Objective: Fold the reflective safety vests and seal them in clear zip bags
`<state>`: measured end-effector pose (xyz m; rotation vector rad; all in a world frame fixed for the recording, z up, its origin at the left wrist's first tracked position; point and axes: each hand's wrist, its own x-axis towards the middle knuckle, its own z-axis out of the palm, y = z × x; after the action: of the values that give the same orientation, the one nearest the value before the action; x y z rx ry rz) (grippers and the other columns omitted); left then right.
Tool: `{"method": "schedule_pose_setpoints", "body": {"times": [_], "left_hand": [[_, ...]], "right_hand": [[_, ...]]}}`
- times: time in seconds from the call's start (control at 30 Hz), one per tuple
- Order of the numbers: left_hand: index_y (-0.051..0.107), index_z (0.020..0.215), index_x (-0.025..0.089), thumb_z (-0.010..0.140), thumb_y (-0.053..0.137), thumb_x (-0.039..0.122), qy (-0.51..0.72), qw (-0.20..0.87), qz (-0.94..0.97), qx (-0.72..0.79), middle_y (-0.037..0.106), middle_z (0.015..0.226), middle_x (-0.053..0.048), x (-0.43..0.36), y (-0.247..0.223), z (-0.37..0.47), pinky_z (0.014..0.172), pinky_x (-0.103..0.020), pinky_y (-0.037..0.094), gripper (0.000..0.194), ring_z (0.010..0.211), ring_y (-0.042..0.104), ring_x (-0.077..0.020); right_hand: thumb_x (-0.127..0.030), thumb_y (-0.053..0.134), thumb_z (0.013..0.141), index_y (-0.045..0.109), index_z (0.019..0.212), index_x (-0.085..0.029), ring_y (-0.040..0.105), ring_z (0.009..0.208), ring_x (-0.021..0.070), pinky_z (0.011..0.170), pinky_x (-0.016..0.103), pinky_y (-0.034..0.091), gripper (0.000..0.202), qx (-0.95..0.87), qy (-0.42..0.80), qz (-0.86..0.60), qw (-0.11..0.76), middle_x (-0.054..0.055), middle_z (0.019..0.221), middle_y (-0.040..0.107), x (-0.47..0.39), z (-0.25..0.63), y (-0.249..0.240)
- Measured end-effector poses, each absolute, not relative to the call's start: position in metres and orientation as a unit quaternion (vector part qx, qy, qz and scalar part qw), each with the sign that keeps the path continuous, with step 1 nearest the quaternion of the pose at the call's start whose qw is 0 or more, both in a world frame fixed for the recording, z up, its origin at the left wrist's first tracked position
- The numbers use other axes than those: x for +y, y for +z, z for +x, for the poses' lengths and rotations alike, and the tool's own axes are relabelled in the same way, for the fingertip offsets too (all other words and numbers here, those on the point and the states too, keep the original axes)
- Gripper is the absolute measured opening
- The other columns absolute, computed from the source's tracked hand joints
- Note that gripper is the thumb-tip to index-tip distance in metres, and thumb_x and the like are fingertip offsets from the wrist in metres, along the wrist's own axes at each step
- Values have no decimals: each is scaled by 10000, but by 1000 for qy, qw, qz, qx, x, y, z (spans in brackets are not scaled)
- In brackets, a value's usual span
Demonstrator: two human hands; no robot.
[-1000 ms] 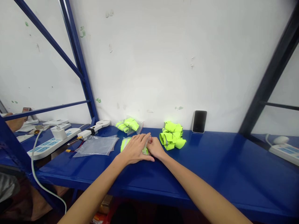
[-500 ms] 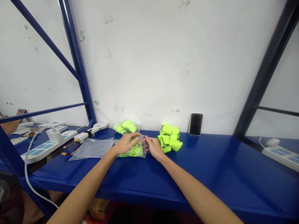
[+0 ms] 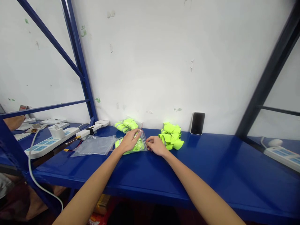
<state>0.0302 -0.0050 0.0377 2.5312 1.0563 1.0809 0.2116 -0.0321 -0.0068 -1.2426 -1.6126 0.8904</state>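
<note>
A clear zip bag (image 3: 143, 144) with folded neon-yellow reflective fabric (image 3: 140, 146) inside lies on the blue shelf in front of me. My left hand (image 3: 128, 141) rests over the bag, its fingers curled at the upper part of the opening end. At the right end, my right hand (image 3: 156, 145) pinches the bag's edge between thumb and fingers. Just behind is another filled bag (image 3: 127, 124) with the same yellow fabric. A loose crumpled bundle of yellow reflective fabric (image 3: 171, 136) sits to the right of my right hand. Flat clear bags (image 3: 93, 145) lie left of my left hand.
A power strip (image 3: 42, 147) with a white charger (image 3: 57, 132), a white handheld fan (image 3: 101, 123) and cables occupy the left. A dark phone-like device (image 3: 197, 123) leans against the wall. Another person's hand (image 3: 14, 121) shows at far left. Blue posts frame the shelf (image 3: 211, 175).
My right hand has gone from spread fingers to a pinch at the bag's open edge. My left hand's fingers have curled over the bag. The view has shifted slightly.
</note>
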Motion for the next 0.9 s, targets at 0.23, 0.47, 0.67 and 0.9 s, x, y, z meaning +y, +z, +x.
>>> {"method": "schedule_pose_setpoints", "body": {"times": [0.23, 0.47, 0.67, 0.9], "left_hand": [[597, 1071, 207, 940, 327, 446, 335, 78, 865, 366, 666, 1067, -76, -1, 43, 28, 859, -357, 437, 383, 987, 604, -244], [615, 957, 202, 922, 354, 428, 326, 79, 855, 396, 675, 898, -54, 5, 50, 20, 750, -332, 423, 347, 848, 607, -237], [633, 887, 180, 920, 354, 432, 404, 99, 809, 414, 659, 786, -30, 5, 39, 20, 673, -279, 394, 378, 719, 570, -187], [624, 887, 189, 925, 370, 420, 443, 95, 790, 413, 659, 786, -9, 0, 29, 23, 650, -256, 382, 345, 695, 564, -164]], "right_hand": [[-61, 496, 700, 548, 1002, -197, 581, 565, 104, 557, 236, 473, 336, -697, 343, -440, 450, -10, 795, 599, -40, 217, -4], [-157, 624, 738, 733, 840, -205, 574, 796, 127, 766, 267, 466, 157, -810, 222, -422, 342, 56, 1080, 551, -52, 216, 5], [-366, 678, 733, 756, 702, -173, 633, 869, 205, 789, 289, 463, 210, -744, 286, -448, 405, 73, 967, 698, -45, 218, 6], [-437, 668, 714, 733, 683, -144, 572, 583, 156, 580, 262, 427, 302, -697, 327, -480, 421, 29, 635, 676, -44, 209, 2]]}}
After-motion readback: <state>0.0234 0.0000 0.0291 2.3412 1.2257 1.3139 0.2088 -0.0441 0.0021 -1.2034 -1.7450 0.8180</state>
